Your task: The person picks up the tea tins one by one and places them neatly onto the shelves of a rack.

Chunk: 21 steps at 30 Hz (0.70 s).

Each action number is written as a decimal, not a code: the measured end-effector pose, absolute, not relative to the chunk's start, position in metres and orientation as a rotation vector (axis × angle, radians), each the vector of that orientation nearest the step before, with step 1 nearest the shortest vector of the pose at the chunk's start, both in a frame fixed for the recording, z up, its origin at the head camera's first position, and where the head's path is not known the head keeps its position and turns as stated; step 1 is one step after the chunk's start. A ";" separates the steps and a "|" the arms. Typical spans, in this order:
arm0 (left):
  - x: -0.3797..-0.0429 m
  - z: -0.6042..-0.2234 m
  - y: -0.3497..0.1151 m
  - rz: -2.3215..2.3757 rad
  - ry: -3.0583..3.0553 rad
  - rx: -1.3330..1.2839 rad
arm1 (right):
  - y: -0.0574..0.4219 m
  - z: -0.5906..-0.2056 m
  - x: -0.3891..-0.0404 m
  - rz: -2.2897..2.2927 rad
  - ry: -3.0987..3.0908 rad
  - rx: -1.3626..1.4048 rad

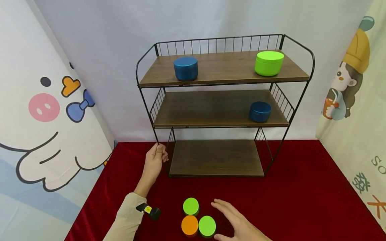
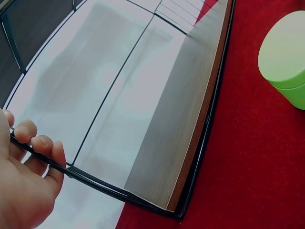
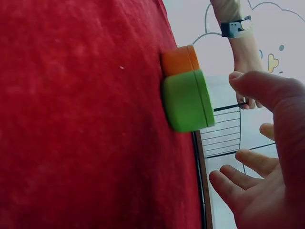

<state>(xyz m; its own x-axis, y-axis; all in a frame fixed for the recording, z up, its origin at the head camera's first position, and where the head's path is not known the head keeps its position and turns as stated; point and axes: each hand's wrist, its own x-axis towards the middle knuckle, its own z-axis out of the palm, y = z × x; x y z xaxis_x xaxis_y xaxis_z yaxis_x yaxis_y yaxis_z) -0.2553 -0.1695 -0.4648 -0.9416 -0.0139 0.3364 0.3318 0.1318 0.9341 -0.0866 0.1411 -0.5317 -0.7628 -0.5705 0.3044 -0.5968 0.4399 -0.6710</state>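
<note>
My left hand grips the black metal side frame of a three-tier shelf, low on its left side; the left wrist view shows the fingers curled round the rod. Fingers spread and holding nothing, my right hand hovers just right of three round lidded tins on the red cloth. Nearest to it is a green tin; an orange tin stands left of that one, and another green tin behind the orange. In the right wrist view, thumb and fingers are apart beside a green tin.
On the top shelf stand a blue tin at left and a larger green tin at right. A dark blue tin sits on the middle shelf's right side. Red cloth covers the table; printed curtains hang around.
</note>
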 end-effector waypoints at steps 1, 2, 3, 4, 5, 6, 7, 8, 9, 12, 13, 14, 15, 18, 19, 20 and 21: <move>-0.255 -0.465 -0.169 -1.882 -2.150 -0.310 | 0.141 -0.533 -0.086 1.254 -2.641 1.080; -0.256 -0.464 -0.169 -1.879 -2.151 -0.310 | 0.140 -0.535 -0.086 1.263 -2.644 1.088; -0.256 -0.464 -0.169 -1.878 -2.151 -0.309 | 0.140 -0.536 -0.086 1.284 -2.652 1.095; -0.256 -0.465 -0.170 -1.876 -2.152 -0.308 | 0.139 -0.538 -0.086 1.313 -2.664 1.099; -0.256 -0.465 -0.170 -1.877 -2.150 -0.305 | 0.139 -0.539 -0.087 1.348 -2.674 1.107; -0.256 -0.465 -0.170 -1.874 -2.151 -0.304 | 0.139 -0.541 -0.087 1.376 -2.687 1.117; -0.256 -0.465 -0.170 -1.871 -2.152 -0.303 | 0.139 -0.543 -0.087 1.407 -2.699 1.124; -0.256 -0.465 -0.170 -1.868 -2.153 -0.301 | 0.138 -0.544 -0.087 1.433 -2.716 1.131; -0.256 -0.465 -0.170 -1.868 -2.153 -0.299 | 0.138 -0.546 -0.088 1.455 -2.735 1.135; -0.256 -0.465 -0.170 -1.868 -2.154 -0.298 | 0.137 -0.549 -0.088 1.475 -2.774 1.151; -0.256 -0.465 -0.170 -1.871 -2.154 -0.297 | 0.136 -0.550 -0.089 1.480 -2.784 1.146; -0.256 -0.464 -0.169 -1.874 -2.153 -0.296 | 0.136 -0.550 -0.089 1.486 -2.792 1.143; -0.255 -0.464 -0.169 -1.877 -2.153 -0.297 | 0.135 -0.551 -0.089 1.496 -2.793 1.139; -0.255 -0.464 -0.169 -1.885 -2.149 -0.301 | 0.134 -0.552 -0.090 1.532 -2.791 1.122; -0.255 -0.464 -0.169 -1.886 -2.148 -0.302 | 0.133 -0.552 -0.090 1.538 -2.789 1.124; -0.255 -0.464 -0.169 -1.884 -2.147 -0.304 | 0.133 -0.552 -0.091 1.546 -2.790 1.124; -0.255 -0.465 -0.169 -1.883 -2.146 -0.304 | 0.132 -0.552 -0.091 1.550 -2.792 1.125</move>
<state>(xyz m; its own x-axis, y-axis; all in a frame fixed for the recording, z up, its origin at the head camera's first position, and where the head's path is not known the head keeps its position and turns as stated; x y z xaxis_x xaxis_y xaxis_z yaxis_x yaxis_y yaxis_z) -0.2552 -0.1694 -0.4646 -0.9417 -0.0197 0.3358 0.3304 0.1331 0.9344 -0.0910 0.1325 -0.5520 -0.7527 -0.6506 0.1002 -0.4290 0.3693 -0.8243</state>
